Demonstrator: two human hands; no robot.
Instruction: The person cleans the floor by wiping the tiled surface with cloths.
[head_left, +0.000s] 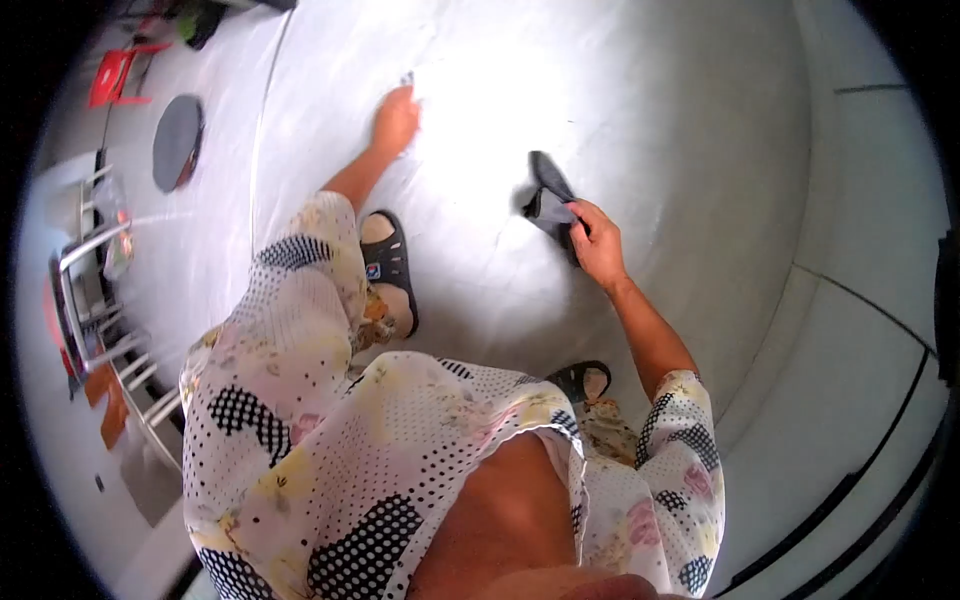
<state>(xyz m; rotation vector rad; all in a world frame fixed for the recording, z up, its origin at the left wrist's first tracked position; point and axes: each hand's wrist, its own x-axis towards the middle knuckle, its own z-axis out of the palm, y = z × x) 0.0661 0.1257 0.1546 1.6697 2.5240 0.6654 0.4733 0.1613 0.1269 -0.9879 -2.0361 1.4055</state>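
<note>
The right hand (597,240), at 2 o'clock from the middle of the view, is clamped on a dark item (552,178), thumb and fingers together on its near end. The item reaches off toward 1 o'clock, above the floor (690,130); it is shoe-like in outline, with a paler grey patch beside the fingertips. The left hand (396,120) is well apart, at 11 o'clock, its fingers curled. A small grey piece (407,77) shows at its far end, too blurred to name; I cannot tell whether the fingers grip it.

Closer in, the left sandal (397,262) is at 10 o'clock and the right sandal (568,382) at 4, both black and worn. The patterned shirt (330,440) fills 6 to 8. Farther out, a round grey top (177,143) sits at 10, a red stool (112,78) beyond it, and a metal frame (64,300) at 9.
</note>
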